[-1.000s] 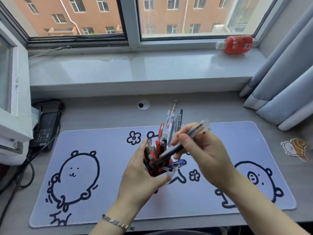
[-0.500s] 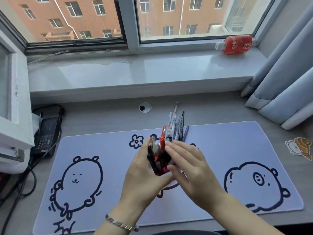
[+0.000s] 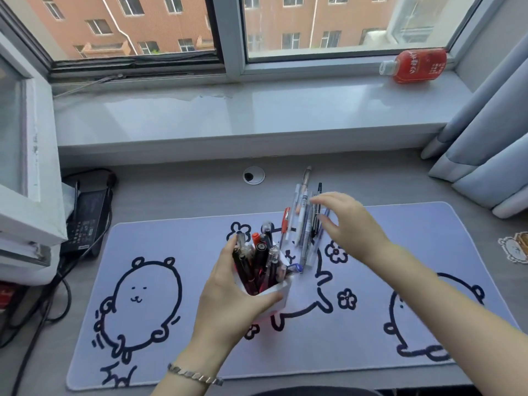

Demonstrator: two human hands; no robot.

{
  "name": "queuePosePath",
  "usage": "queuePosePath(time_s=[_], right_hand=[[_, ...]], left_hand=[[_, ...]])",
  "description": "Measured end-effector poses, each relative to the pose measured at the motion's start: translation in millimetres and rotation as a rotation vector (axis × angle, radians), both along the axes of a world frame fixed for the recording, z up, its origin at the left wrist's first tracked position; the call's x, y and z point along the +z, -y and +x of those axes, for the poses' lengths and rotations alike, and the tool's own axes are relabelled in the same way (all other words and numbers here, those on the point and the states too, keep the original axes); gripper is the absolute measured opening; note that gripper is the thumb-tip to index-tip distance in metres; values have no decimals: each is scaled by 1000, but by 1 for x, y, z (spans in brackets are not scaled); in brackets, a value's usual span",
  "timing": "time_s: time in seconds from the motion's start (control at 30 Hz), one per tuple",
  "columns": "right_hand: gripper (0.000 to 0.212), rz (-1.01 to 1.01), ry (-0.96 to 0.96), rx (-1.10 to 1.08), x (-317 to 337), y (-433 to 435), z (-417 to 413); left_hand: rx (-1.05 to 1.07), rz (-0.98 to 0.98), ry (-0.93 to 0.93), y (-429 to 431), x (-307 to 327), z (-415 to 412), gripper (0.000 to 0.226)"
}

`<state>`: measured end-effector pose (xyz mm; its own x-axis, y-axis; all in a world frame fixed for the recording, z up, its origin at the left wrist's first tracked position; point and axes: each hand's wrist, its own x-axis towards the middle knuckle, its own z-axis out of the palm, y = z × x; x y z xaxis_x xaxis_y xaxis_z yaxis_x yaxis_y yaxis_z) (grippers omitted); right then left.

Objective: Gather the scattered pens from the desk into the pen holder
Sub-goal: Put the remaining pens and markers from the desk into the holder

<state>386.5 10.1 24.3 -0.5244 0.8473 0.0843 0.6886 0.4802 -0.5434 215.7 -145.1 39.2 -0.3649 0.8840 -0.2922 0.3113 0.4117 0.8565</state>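
My left hand [image 3: 228,298] is wrapped round the white pen holder [image 3: 278,292], thumb across its front wall, w/ the holder standing on the desk mat [image 3: 171,232] and packed w/ pens. My right hand [image 3: 347,221] is released, fingers spread, gripping nothing, hovering over the loose pens [image 3: 304,218]. Those lie bunched just under and left of its fingertips, half on the mat, half on the bare counter [image 3: 171,190], just beyond the holder.

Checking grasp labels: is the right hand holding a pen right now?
No. The right hand hovers open with fingers spread over the loose pens on the desk mat, gripping none.
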Motion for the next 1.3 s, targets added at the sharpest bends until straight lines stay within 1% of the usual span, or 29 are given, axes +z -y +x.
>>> queuePosePath(time_s=[0.07,0.13,0.17,0.23,0.33,0.43,0.47,0.5,0.57,0.63,0.67,0.7,0.73,0.77,0.83,0.87,0.9,0.93,1.07,1.13,1.2,1.27,1.3], right_hand=[[45,-30,267,34,-29,-21,5],[54,-69,474,169,-54,-30,8],[56,-60,546,236,-63,-32,9],[53,6,607,301,-77,-34,12],[41,71,649,350,-82,-34,17],[28,163,675,492,-83,-28,27],[28,195,711,541,-83,-25,31],[34,209,764,575,-83,-20,36],[46,175,807,547,-89,-14,49],[49,228,716,487,-87,-10,59],[49,276,616,459,-82,-8,61],[44,314,457,395,-75,-7,62],[33,312,289,276,-68,-6,62],[23,266,141,139,-57,-4,60],[18,119,-154,-104,-41,2,56],[16,56,-256,-197,-36,6,54],[14,29,-302,-269,-34,10,53],[13,6,-309,-313,-37,14,52],[17,-190,-288,-405,-65,26,51],[21,-179,-234,-421,-72,29,51],[19,-158,-210,-434,-70,33,52],[13,-177,-192,-447,-65,33,54],[17,-205,-180,-456,-60,33,56]], left_hand=[[19,-7,-4,2,-1,-6,105],[39,-7,-2,4,-2,-10,104],[49,-5,-4,5,-2,-12,104],[68,0,-2,7,-2,-13,104],[87,-3,13,9,-1,-13,104],[89,-13,20,9,3,-10,102],[88,-16,20,8,3,-9,100],[84,-17,21,8,4,-7,99],[71,-17,27,7,6,-4,99],[47,-16,19,6,6,-3,102],[37,-16,14,6,7,-2,102],[30,-16,11,6,7,-2,102],[24,-13,7,6,7,-1,102],[18,-11,2,6,7,-1,102],[9,-8,-7,5,6,0,103],[7,-4,-9,5,6,1,104],[4,0,-9,4,6,1,104],[0,2,-10,4,7,2,104],[-29,15,-25,1,10,6,103],[-36,16,-25,2,10,6,102],[-23,13,-7,3,9,5,101],[-16,9,-5,3,8,5,101],[-18,9,-10,3,8,6,101]])
